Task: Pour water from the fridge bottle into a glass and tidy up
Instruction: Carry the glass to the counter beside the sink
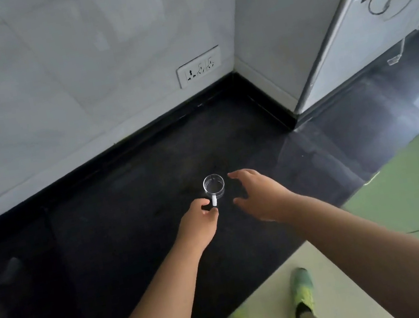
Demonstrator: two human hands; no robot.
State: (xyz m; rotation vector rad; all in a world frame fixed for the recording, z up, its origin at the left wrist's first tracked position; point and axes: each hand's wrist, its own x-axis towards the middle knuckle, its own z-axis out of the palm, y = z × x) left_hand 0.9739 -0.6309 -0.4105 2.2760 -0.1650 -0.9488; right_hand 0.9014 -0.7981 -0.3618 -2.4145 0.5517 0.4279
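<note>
2 bare forearms, no sleeves; neon-green shoes (301, 295) w/ black trim.

A glass mug (214, 187) stands upright on the surface (120, 230), about midway between its front edge and the back wall. The left hand (200, 223) lies in front of the mug, fingertips at its handle. The right hand (258, 196) is just right of it, apart. A socket plate (199, 67) sits on the wall behind, near the back right corner.
</note>
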